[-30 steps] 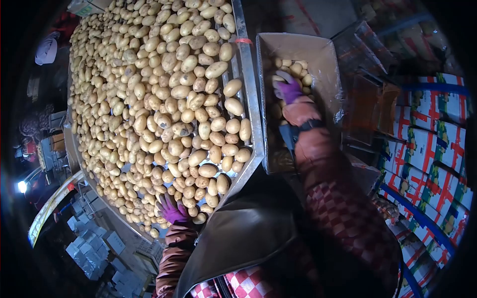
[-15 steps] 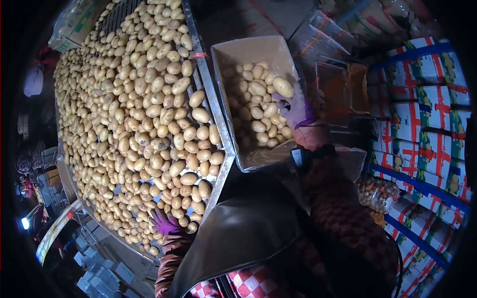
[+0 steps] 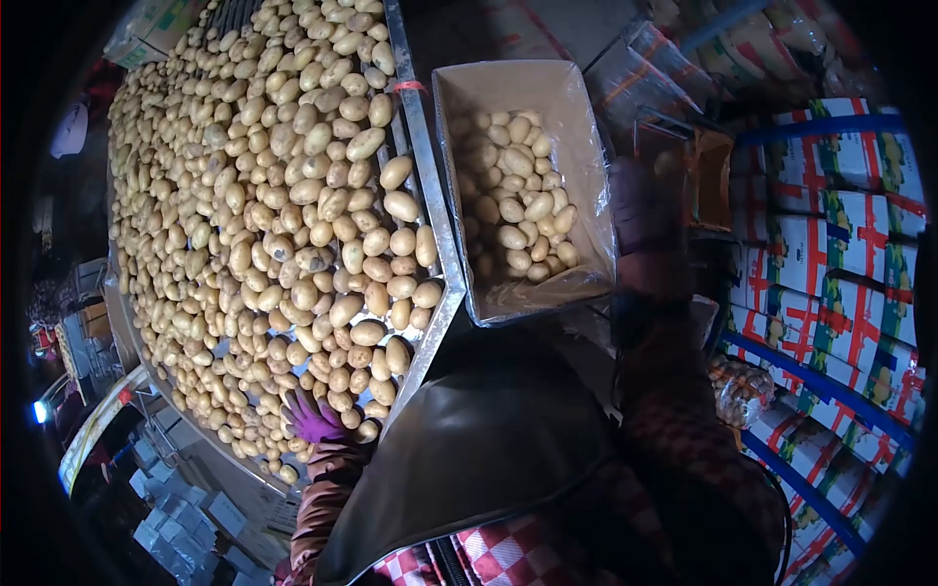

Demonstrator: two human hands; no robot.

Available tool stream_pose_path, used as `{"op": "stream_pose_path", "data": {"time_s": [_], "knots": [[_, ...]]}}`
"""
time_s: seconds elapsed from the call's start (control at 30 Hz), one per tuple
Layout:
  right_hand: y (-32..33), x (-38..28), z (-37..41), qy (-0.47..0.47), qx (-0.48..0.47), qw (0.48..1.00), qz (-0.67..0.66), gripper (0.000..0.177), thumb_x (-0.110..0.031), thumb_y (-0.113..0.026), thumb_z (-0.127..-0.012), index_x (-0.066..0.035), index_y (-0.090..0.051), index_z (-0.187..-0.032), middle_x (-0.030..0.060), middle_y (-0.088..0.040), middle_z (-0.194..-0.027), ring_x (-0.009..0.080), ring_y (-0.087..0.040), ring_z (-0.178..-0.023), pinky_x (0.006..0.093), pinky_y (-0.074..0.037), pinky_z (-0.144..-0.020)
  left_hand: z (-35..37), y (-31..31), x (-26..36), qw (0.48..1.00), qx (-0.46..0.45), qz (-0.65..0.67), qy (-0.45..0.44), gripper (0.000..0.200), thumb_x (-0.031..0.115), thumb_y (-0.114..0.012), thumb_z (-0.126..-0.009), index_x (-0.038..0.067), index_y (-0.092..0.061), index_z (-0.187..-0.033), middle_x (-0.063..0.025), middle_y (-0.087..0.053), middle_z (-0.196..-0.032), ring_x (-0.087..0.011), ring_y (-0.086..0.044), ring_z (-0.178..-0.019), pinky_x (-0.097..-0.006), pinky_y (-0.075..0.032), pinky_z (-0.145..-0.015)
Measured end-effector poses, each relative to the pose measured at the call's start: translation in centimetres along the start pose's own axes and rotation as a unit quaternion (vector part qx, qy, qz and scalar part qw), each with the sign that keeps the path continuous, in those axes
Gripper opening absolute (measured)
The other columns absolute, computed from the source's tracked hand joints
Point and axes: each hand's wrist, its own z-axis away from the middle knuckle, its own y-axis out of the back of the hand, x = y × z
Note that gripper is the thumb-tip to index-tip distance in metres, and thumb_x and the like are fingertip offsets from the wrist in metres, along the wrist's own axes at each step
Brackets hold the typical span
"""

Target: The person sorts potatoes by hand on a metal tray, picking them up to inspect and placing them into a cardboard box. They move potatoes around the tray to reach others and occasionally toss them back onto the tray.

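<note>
1. A wide table, framed by a metal rim, carries potatoes; clock directions run from its middle, 12 at the view's top.
2. The potatoes lie crowded over most of it, packed close toward 9 o'clock.
3. Through gaps toward 4 o'clock, the table's pale surface shows.
4. Dark slats show near 12.
5. A red tie sits on the rim between 1 and 2.

Room to reach in lay open above the carton, whose right wall stood between the right hand and the potatoes inside, while 1 metal rail bordered the crowded table opposite.
</note>
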Motion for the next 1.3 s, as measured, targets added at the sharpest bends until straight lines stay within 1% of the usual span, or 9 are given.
{"op": "stream_pose_path", "data": {"time_s": [0.1,0.17,0.3,0.6,0.7,0.73,0.97,1.13,1.3], "knots": [[-2.6,-4.6,1.5,-0.316,-0.128,0.695,-0.633,0.045,-0.028,-0.059,-0.089,-0.01,-0.05,-0.13,0.02,-0.054,-0.127,0.0344,-0.057,-0.112,0.0412,-0.046,-0.097,0.0,0.0,0.1,1.0,-0.01,-0.014,0.013,0.063,0.041,-0.046,-0.093,0.021,-0.029,-0.15,-0.01,-0.023,-0.157,-0.0419,-0.019,-0.143,-0.0647,-0.012,-0.11],[-7.2,-4.2,0.7,-0.198,-0.139,0.95,-0.198,0.068,-0.042,-0.064,-0.082,-0.008,-0.043,-0.137,0.019,-0.056,-0.125,0.0359,-0.056,-0.113,0.0414,-0.046,-0.097,0.0,-0.5,-0.2,1.0,-0.003,-0.004,0.004,0.063,0.041,-0.046,-0.093,0.021,-0.029,-0.15,-0.0105,-0.023,-0.157,-0.0421,-0.019,-0.143,-0.0648,-0.012,-0.11],[-17.2,-3.0,1.6,-0.178,-0.239,0.939,0.17,0.091,-0.057,-0.068,-0.071,-0.011,-0.037,-0.143,0.0218,-0.044,-0.139,0.0372,-0.041,-0.131,0.0466,-0.034,-0.108,0.1,-0.2,-0.1,1.0,0.007,0.009,-0.004,0.063,0.04,-0.047,-0.092,0.02,-0.031,-0.149,-0.0118,-0.024,-0.156,-0.0433,-0.019,-0.142,-0.065,-0.012,-0.109],[-14.2,-11.8,2.6,0.087,-0.462,0.883,-0.004,0.049,-0.035,-0.059,-0.086,-0.013,-0.05,-0.13,0.0182,-0.056,-0.122,0.0327,-0.054,-0.113,0.0418,-0.044,-0.094,-0.1,0.2,-0.1,1.0,-0.009,-0.016,-0.01,0.064,0.04,-0.047,-0.091,0.017,-0.033,-0.148,-0.0139,-0.026,-0.155,-0.0462,-0.019,-0.141,-0.0663,-0.012,-0.108],[-17.5,-7.0,-2.3,0.092,-0.134,0.978,-0.131,0.029,-0.029,-0.059,-0.089,-0.018,-0.059,-0.116,0.0146,-0.064,-0.1,0.0292,-0.063,-0.089,0.0366,-0.051,-0.079,-0.1,-0.2,-0.1,1.0,0.007,-0.019,-0.006,0.066,0.042,-0.047,-0.089,0.017,-0.034,-0.148,-0.0147,-0.026,-0.155,-0.0461,-0.019,-0.14,-0.0659,-0.012,-0.108],[-13.2,-10.2,-5.3,-0.121,-0.173,0.973,-0.097,0.03,-0.027,-0.06,-0.089,-0.018,-0.058,-0.118,0.0137,-0.064,-0.1,0.0282,-0.063,-0.089,0.0358,-0.051,-0.078,0.0,-0.6,-0.2,1.0,0.021,-0.019,-0.008,0.066,0.042,-0.047,-0.089,0.017,-0.034,-0.148,-0.0149,-0.026,-0.155,-0.0462,-0.019,-0.14,-0.0658,-0.012,-0.108],[-20.3,-2.8,-16.7,-0.171,-0.161,0.97,-0.063,0.036,-0.023,-0.062,-0.089,-0.008,-0.057,-0.121,0.0134,-0.062,-0.113,0.0252,-0.059,-0.105,0.0351,-0.049,-0.087,-0.4,-0.7,-0.2,1.0,0.019,-0.002,-0.013,0.063,0.044,-0.043,-0.09,0.015,-0.037,-0.145,-0.0185,-0.033,-0.15,-0.0473,-0.024,-0.138,-0.0637,-0.015,-0.108],[-22.8,0.9,-16.1,-0.25,-0.198,0.836,-0.447,0.039,-0.022,-0.062,-0.089,-0.005,-0.056,-0.122,0.0137,-0.061,-0.117,0.0255,-0.058,-0.111,0.0358,-0.048,-0.09,-0.7,0.8,0.5,0.995,0.036,0.061,-0.076,0.06,0.041,-0.041,-0.092,0.011,-0.038,-0.144,-0.0198,-0.036,-0.148,-0.047,-0.026,-0.138,-0.0654,-0.014,-0.108],[-16.0,-3.0,-10.4,0.166,0.016,0.967,-0.192,0.045,-0.026,-0.066,-0.088,-0.006,-0.054,-0.127,0.0128,-0.062,-0.116,0.0251,-0.059,-0.107,0.0347,-0.048,-0.091,-0.2,0.2,0.2,1.0,0.0,0.0,-0.006,0.062,0.04,-0.045,-0.09,0.017,-0.035,-0.147,-0.0134,-0.029,-0.154,-0.0428,-0.02,-0.142,-0.0629,-0.011,-0.11]]}}
